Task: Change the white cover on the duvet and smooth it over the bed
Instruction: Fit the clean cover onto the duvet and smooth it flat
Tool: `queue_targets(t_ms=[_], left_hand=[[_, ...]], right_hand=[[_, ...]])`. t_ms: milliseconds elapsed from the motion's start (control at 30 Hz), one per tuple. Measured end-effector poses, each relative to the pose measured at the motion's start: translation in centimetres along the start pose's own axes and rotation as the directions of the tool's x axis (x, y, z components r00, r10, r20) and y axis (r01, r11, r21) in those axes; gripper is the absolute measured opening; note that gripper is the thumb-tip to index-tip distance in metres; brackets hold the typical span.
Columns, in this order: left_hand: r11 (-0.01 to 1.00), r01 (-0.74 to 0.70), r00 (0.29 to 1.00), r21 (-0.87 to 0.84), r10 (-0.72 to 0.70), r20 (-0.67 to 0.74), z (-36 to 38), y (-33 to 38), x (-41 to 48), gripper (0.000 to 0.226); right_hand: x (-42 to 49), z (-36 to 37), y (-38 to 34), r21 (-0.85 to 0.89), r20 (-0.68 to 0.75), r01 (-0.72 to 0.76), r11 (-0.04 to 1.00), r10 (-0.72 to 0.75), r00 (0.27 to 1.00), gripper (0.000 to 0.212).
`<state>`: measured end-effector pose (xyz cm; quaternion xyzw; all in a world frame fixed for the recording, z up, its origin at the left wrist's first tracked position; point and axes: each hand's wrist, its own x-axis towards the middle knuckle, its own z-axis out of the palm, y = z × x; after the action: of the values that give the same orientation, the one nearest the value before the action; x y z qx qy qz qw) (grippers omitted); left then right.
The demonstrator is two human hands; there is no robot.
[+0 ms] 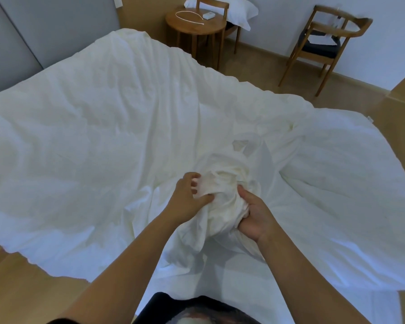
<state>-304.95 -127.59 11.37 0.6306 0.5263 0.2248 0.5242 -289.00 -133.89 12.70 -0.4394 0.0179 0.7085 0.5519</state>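
Bed [278,286] near edge: left hand [192,199] and right hand [255,218] both curl fingers round bunched white cover [227,181]; soft, light, limp, so probably best grabbed by fistfuls at corners.

Our left grip [192,198] and right grip [255,216] both clutched a bunched wad of the white cover [225,183] at centre. The rumpled duvet [91,136] spread from nine to three o'clock. A round bench [194,28] stood at twelve o'clock, a wooden chair [325,43] at two.
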Motion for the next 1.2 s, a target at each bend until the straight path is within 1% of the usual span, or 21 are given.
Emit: queue_targets(t_ms=[67,100,133,200,233,300,367,400,467,533,600,667,733,800,833,900,933,967,1067,1133,1200], left_hand=[[0.983,0.146,0.989,-0.115,-0.146,0.004,0.5,0.0,-0.3,0.059],[0.976,0.174,0.985,-0.133,-0.174,0.015,0.8,-0.1,-0.4,0.059],[0.976,0.162,0.987,-0.146,-0.164,-0.001,1.0,-0.2,-0.6,0.058],[0.983,0.067,0.993,-0.169,-0.082,-0.085,0.9,0.0,-0.7,0.057],[0.989,0.017,0.995,-0.149,-0.032,-0.099,0.7,0.0,-0.7,0.054],[0.997,-0.077,0.997,-0.008,0.077,-0.01,0.5,0.4,-0.7,0.044],[0.974,-0.174,0.976,0.147,0.151,0.155,0.7,0.5,-0.6,0.045],[0.957,-0.228,0.958,0.179,0.188,0.215,0.8,0.5,-0.4,0.05],[0.943,-0.285,0.937,0.173,0.235,0.26,1.1,0.3,-0.1,0.05],[0.938,-0.28,0.943,0.205,0.228,0.244,1.4,0.0,0.3,0.041],[0.94,-0.242,0.957,0.243,0.19,0.218,1.5,-0.3,1.0,0.033],[0.962,-0.177,0.967,0.208,0.13,0.221,1.5,-0.1,1.6,0.027],[0.969,-0.153,0.963,0.194,0.103,0.248,1.5,0.7,2.2,0.027],[0.958,-0.191,0.948,0.211,0.125,0.293,1.1,1.6,2.8,0.027],[0.956,-0.214,0.943,0.202,0.148,0.3,0.8,2.1,3.1,0.027],[0.962,-0.227,0.946,0.152,0.181,0.27,-0.1,3.4,3.7,0.024],[0.965,-0.231,0.941,0.126,0.189,0.282,-0.5,4.1,3.9,0.021],[0.961,-0.249,0.926,0.119,0.201,0.32,-0.6,5.0,3.8,0.019],[0.947,-0.303,0.869,0.111,0.226,0.44,0.6,7.2,2.3,0.023],[0.959,-0.279,0.863,0.051,0.227,0.452,1.5,8.0,1.2,0.023],[0.969,-0.246,0.873,0.012,0.216,0.436,1.8,8.2,0.6,0.027]], right_hand=[[0.0,-0.1,0.0,-0.024,-0.002,-0.011,1.0,0.011,1.0,0.039],[0.0,-0.1,-0.1,-0.034,0.002,-0.021,0.999,0.021,1.0,0.039],[0.0,-0.2,-0.1,-0.045,0.005,-0.032,0.998,0.032,0.999,0.039],[-0.1,-0.4,-0.1,-0.065,0.006,-0.05,0.997,0.05,0.999,0.04],[-0.1,-0.5,-0.1,-0.075,0.008,-0.055,0.996,0.055,0.998,0.041],[0.0,-0.6,-0.1,-0.091,0.006,-0.057,0.994,0.058,0.998,0.045],[0.1,-0.6,-0.1,-0.105,-0.011,-0.063,0.992,0.062,0.998,0.053],[0.0,-0.7,0.0,-0.108,-0.02,-0.069,0.992,0.067,0.998,0.055],[-0.1,-0.7,-0.1,-0.099,-0.038,-0.071,0.993,0.067,0.997,0.056],[-0.1,-0.8,-0.1,-0.074,-0.066,-0.035,0.997,0.03,0.997,0.052],[0.1,-1.1,0.1,0.003,-0.136,0.047,0.999,-0.046,0.99,0.044],[0.1,-1.5,0.6,0.101,-0.203,0.14,0.985,-0.118,0.972,0.038],[-0.3,-2.0,1.1,0.13,-0.202,0.183,0.975,-0.155,0.967,0.036],[-1.1,-2.9,1.3,0.007,-0.255,0.202,0.979,-0.194,0.947,0.033],[-1.6,-3.5,1.4,-0.109,-0.334,0.194,0.975,-0.22,0.917,0.03],[-2.7,-5.0,1.9,-0.319,-0.519,0.133,0.939,-0.29,0.804,0.021],[-3.3,-5.6,2.5,-0.379,-0.568,0.106,0.92,-0.321,0.758,0.019],[-3.8,-6.1,3.0,-0.415,-0.586,0.091,0.905,-0.343,0.734,0.02],[-3.9,-6.3,3.5,-0.477,-0.559,0.109,0.872,-0.396,0.729,0.017],[-3.9,-5.8,2.7,-0.458,-0.473,0.198,0.867,-0.426,0.771,0.007],[-4.0,-5.5,1.9,-0.454,-0.395,0.275,0.848,-0.468,0.791,0.021]])
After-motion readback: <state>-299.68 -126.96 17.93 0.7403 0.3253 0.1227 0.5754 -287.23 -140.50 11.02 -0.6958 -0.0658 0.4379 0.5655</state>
